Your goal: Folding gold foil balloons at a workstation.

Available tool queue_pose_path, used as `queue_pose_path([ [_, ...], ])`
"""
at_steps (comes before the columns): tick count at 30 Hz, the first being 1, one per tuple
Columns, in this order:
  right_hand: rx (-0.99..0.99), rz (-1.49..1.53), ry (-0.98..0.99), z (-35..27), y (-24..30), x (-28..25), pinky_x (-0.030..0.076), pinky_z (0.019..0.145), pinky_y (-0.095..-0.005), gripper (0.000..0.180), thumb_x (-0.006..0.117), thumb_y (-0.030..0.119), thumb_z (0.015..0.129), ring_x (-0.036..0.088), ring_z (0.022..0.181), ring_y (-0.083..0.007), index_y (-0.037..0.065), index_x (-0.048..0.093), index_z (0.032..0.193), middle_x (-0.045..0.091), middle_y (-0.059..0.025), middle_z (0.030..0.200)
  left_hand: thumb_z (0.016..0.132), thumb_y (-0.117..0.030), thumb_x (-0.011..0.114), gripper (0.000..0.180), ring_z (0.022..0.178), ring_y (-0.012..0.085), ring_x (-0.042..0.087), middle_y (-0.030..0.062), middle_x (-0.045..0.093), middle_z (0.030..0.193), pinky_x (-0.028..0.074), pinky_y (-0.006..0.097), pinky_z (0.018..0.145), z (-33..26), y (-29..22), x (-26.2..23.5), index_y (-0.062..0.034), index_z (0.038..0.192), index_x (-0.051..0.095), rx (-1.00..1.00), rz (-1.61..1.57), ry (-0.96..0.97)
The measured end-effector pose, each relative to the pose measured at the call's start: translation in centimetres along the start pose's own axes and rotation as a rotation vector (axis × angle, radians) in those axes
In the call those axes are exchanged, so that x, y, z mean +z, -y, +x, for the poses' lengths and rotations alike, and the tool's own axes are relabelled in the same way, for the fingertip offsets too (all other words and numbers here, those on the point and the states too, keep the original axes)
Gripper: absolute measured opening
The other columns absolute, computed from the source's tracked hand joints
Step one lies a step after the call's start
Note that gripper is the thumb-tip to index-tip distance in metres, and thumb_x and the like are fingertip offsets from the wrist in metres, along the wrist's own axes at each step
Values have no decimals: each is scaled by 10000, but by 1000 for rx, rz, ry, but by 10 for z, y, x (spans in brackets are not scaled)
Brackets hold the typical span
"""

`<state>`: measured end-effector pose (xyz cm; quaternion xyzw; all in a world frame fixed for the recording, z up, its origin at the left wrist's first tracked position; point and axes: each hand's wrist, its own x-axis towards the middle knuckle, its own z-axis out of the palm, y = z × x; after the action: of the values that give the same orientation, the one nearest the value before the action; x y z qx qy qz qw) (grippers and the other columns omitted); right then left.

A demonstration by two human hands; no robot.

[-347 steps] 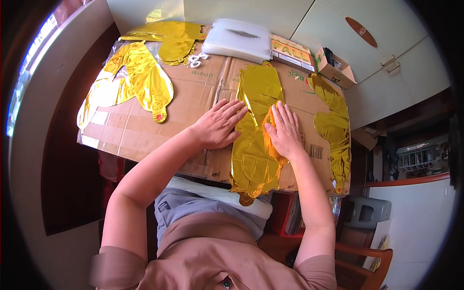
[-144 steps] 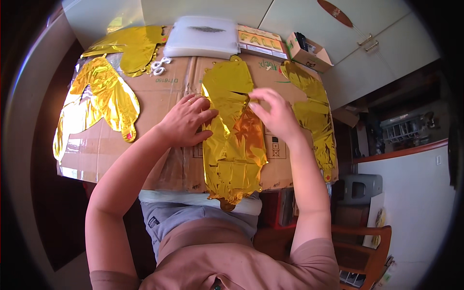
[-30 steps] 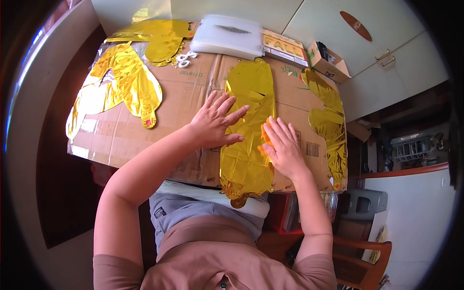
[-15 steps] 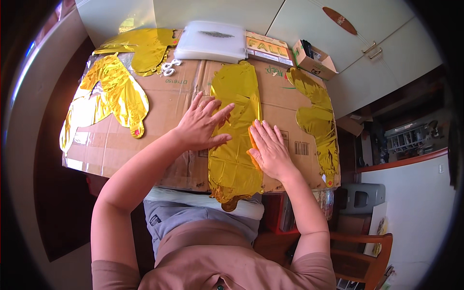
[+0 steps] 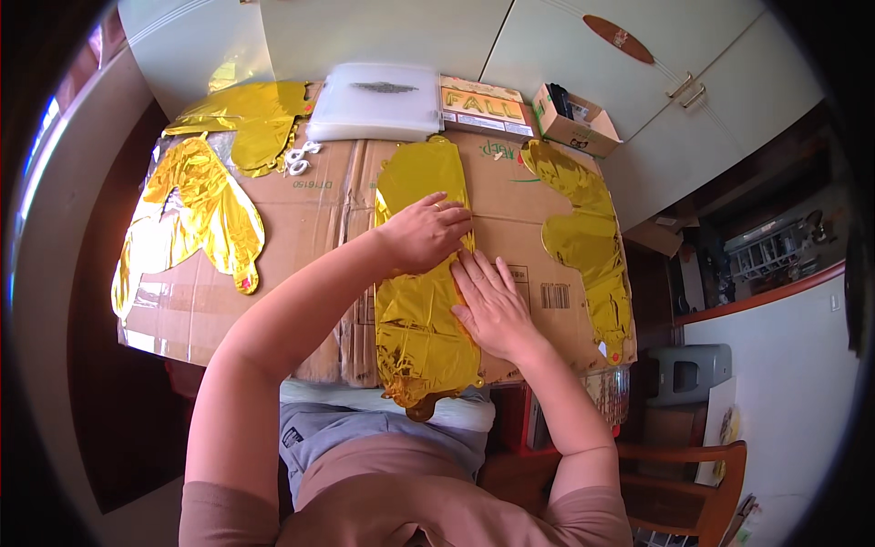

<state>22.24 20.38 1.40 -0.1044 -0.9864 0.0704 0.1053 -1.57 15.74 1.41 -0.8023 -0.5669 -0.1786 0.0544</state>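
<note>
1. The gold foil balloon (image 5: 417, 314) lies mid-worktop (image 5: 310, 205), its long axis running near to far (the near tip overhangs the edge).
2. The left hand (image 5: 428, 233) crosses it from the left, fingers bent, side by side; whether they pinch foil, I cannot tell.
3. Nearer, the right hand (image 5: 495, 312) lies flat over its right edge, fingers outstretched, slightly apart.

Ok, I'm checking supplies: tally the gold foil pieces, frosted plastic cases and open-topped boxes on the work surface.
Gold foil pieces: 4 (far-left piece, near-left piece, middle piece, right piece)
Frosted plastic case: 1
Open-topped box: 1
Total: 6
</note>
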Motion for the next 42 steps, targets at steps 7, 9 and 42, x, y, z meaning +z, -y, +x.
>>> queue_pose_path([
  [7,-23,-1,-5,0,0,0,185,1237,-528,667,606,332,977,292,1511,-342,2,392,1515,354,-200,1602,947,-255,611,384,1232,284,585,113,647,1298,375,460,1145,11,25,4,-50,1270,643,-47,-20,-81],
  [9,-27,10,-10,-1,0,1,185,1236,-529,668,613,327,973,293,1511,-342,0,395,1513,354,-201,1601,945,-267,603,362,1170,290,621,114,677,1226,402,440,1117,13,28,5,-61,1237,661,-34,-7,-110],
  [42,3,17,5,-5,-1,3,172,1239,-541,680,590,344,984,294,1511,-343,3,373,1530,335,-199,1613,936,-227,652,408,1304,336,547,167,603,1357,380,496,1158,17,7,-2,-22,1288,617,-26,-22,-164],
])
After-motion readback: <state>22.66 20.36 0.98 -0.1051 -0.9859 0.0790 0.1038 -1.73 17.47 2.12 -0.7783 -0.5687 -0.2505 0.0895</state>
